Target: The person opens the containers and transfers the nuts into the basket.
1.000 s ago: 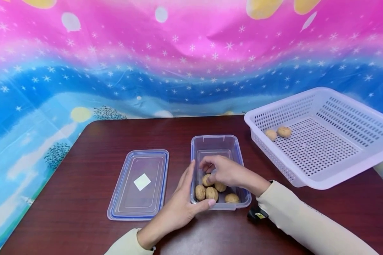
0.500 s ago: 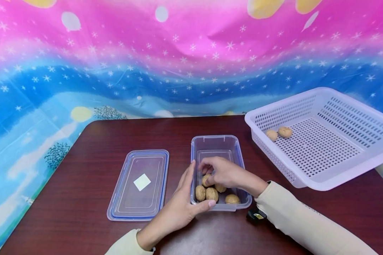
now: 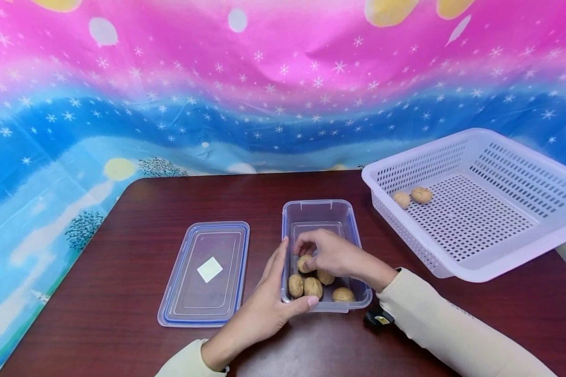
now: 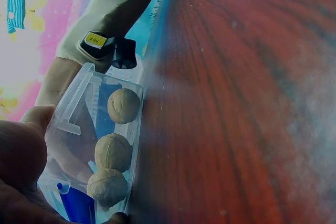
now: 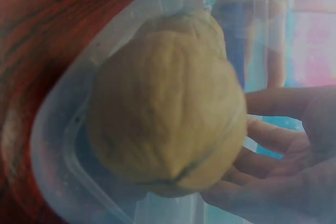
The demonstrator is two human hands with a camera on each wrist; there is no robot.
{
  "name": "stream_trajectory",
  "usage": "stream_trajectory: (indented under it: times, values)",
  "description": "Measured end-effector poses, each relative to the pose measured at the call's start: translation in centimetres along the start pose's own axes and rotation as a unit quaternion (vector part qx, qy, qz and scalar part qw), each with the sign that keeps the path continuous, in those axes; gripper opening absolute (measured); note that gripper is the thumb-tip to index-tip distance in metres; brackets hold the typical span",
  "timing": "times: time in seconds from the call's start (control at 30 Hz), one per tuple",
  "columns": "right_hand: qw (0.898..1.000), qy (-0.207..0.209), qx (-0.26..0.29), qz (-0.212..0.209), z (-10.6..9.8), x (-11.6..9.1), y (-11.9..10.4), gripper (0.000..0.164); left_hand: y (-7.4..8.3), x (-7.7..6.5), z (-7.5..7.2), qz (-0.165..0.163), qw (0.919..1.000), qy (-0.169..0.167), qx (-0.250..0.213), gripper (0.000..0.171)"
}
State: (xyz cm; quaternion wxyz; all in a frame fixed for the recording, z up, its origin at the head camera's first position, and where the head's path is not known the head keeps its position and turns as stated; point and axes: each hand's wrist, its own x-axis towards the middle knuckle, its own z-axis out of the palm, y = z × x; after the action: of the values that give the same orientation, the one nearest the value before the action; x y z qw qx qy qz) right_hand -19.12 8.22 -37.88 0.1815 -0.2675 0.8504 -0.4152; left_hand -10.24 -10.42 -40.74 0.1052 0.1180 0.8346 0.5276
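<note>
Table [image 3: 122, 272] bears lid [image 3: 205, 296], basket [image 3: 471, 220]; right hand [image 3: 334, 254] partly hides walnuts [image 3: 313, 287].

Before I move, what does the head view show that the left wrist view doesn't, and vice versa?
Head only: the lid with its white sticker, and the two walnuts in the basket. Left wrist only: the striped teal patch on the backdrop. Both: the clear container with walnuts inside, the right sleeve, the black device at its cuff, and the tabletop.
</note>
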Motion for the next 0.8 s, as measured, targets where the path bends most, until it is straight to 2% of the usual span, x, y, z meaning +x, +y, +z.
stream_trajectory:
  times: [0.6, 0.8]
  values:
    - [0.999, 0.023, 0.02, -0.018, -2.4, -1.2, -1.0, 0.018, 0.3, 0.0, -0.1, -0.01, 0.9999, -0.009, 0.008, 0.114]
    - [0.998, 0.027, 0.046, -0.019, -3.0, -1.7, -1.4, 0.018, 0.3, -0.1, -0.1, -0.009, 0.9999, -0.004, 0.007, 0.114]
